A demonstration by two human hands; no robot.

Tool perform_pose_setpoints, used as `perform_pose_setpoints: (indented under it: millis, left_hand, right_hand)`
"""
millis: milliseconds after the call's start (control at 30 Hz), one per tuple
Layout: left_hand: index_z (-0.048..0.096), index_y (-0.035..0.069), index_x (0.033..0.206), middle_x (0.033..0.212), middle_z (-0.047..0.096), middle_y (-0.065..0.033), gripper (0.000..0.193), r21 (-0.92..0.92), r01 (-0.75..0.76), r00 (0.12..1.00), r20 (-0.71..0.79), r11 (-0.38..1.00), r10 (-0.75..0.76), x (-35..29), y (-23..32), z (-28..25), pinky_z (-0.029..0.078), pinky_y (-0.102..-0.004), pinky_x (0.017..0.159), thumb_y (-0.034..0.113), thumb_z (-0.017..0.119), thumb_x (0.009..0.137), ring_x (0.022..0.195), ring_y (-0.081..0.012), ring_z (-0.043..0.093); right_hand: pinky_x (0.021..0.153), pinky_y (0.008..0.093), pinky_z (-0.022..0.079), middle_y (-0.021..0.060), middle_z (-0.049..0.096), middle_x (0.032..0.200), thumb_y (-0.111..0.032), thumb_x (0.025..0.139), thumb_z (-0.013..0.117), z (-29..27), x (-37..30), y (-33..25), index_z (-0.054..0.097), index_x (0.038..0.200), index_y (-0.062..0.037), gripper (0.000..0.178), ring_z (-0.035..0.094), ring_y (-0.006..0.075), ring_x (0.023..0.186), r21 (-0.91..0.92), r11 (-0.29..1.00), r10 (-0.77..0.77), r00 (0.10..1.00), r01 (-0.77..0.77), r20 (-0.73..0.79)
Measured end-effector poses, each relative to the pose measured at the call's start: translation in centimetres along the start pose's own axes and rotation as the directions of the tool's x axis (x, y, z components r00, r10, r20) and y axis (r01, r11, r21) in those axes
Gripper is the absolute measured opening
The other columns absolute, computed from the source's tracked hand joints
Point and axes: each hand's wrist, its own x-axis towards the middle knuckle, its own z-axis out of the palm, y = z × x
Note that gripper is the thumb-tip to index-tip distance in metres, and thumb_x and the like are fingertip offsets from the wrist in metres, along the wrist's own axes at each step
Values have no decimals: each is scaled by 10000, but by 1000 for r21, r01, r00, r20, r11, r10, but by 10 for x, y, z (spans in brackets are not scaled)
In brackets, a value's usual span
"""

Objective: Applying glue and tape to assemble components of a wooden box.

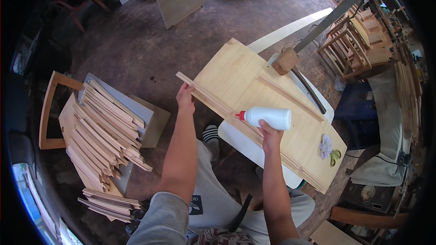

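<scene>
My left hand (185,97) is closed around the left end of a long, narrow wooden strip (211,97). That strip runs along the near edge of a pale wooden board (231,72). In my right hand (271,137) lies a white squeeze bottle (271,118) with a red nozzle. The bottle is tipped on its side over the board, its nozzle pointing left, close to the strip. Whether anything flows from the tip is too small to tell. A second wooden strip (290,97) lies on the board beyond the bottle.
A mallet (286,61) with a dark handle rests at the board's far side. A crumpled white cloth (325,146) and green-handled scissors (335,157) lie at its right end. White supports (247,147) show beneath. Several curved wooden strips (100,131) are piled at left; wooden frames (347,47) stand far right.
</scene>
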Motion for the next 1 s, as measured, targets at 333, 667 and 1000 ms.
perform_pose_setpoints:
  millis: [333,667,1000]
  left_hand:
    - [587,218,1421,1154,663,53,446,-4,-3,1000,-6,1000,3,2,-1,-2,389,-394,875,185,642,980,1004,-126,597]
    - [585,199,1424,1169,662,35,460,18,-4,1000,-26,1000,5,3,-3,1,399,-411,910,169,640,968,1036,-148,603]
    - [661,199,1325,1081,676,43,403,-21,-1,999,-50,1000,0,5,-4,1,398,-344,770,136,675,927,925,-116,589]
  right_hand:
    - [943,405,568,122,689,1158,35,687,894,16,2,0,611,1242,2,623,676,252,1075,-185,976,-103,991,118,88]
    - [936,414,574,125,682,1188,48,725,863,1,-4,1,601,1263,3,600,670,260,1100,-119,987,-102,994,107,42]
    - [908,401,579,107,674,1178,30,729,865,-10,-12,1,585,1284,-11,622,665,259,1093,-4,1000,-19,999,19,-49]
